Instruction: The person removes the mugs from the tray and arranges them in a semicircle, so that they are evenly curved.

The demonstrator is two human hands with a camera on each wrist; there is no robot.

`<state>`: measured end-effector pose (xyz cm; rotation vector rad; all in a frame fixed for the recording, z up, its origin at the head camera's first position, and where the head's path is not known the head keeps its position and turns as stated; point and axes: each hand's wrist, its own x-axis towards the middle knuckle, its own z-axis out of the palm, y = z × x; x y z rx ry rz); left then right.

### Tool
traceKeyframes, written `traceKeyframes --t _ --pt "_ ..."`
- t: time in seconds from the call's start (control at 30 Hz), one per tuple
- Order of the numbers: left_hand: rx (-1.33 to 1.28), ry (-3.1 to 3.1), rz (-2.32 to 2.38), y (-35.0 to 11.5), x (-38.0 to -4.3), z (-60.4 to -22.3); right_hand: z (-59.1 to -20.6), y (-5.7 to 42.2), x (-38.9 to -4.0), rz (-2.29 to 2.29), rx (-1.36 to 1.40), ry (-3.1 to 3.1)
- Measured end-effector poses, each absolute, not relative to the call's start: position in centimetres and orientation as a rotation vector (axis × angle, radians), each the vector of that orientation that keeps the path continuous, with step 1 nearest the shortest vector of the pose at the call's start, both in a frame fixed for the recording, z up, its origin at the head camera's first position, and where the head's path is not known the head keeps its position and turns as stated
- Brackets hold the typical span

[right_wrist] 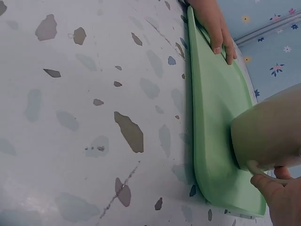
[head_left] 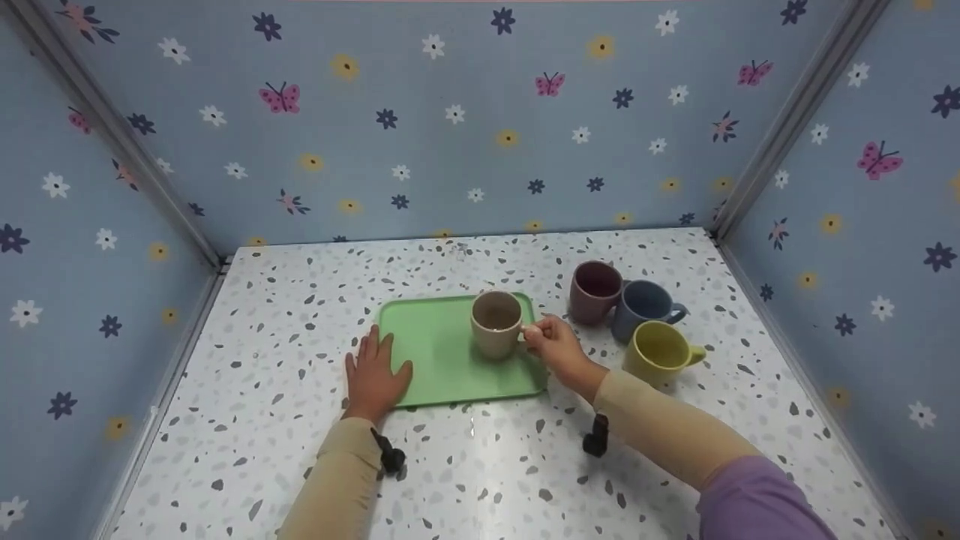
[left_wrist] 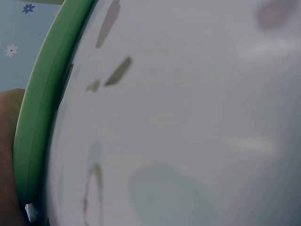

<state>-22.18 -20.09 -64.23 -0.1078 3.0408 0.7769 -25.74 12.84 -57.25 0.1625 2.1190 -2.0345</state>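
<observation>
A beige mug (head_left: 495,337) stands upright over the right part of a green tray (head_left: 427,360). My right hand (head_left: 561,349) pinches the mug's handle between thumb and fingers; the right wrist view shows the same grip, with the mug (right_wrist: 268,132) low at the tray's surface (right_wrist: 218,117). My left hand (head_left: 377,379) lies with fingers extended over the tray's left edge, thumb on the near left corner. In the left wrist view, only part of that hand (left_wrist: 9,141) shows beside the green rim (left_wrist: 40,108).
Right of the tray, a maroon mug (head_left: 595,294), a blue mug (head_left: 643,309) and a yellow mug (head_left: 660,351) stand close together. The speckled white table (head_left: 300,300) is bounded by flowered blue walls (head_left: 465,97) at the back and both sides.
</observation>
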Motion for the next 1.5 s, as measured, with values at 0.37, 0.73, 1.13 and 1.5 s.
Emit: traceKeyframes --t 0.37,0.73,1.13,1.5 --pt "-0.084 3.057 0.8 -20.0 -22.2 -64.4 -57.6 15.3 -23.8 -2.147 0.271 1.989" --pt "-0.091 3.052 0.791 -20.0 -22.4 -64.0 -57.3 17.0 -22.5 -2.217 0.221 1.946" --pt "-0.092 3.064 0.789 -20.1 -22.3 -64.0 -57.0 18.6 -21.5 -2.14 0.285 2.021" --pt "-0.104 3.057 0.781 -20.3 -22.2 -64.3 -57.2 19.4 -21.0 -2.216 0.292 1.984"
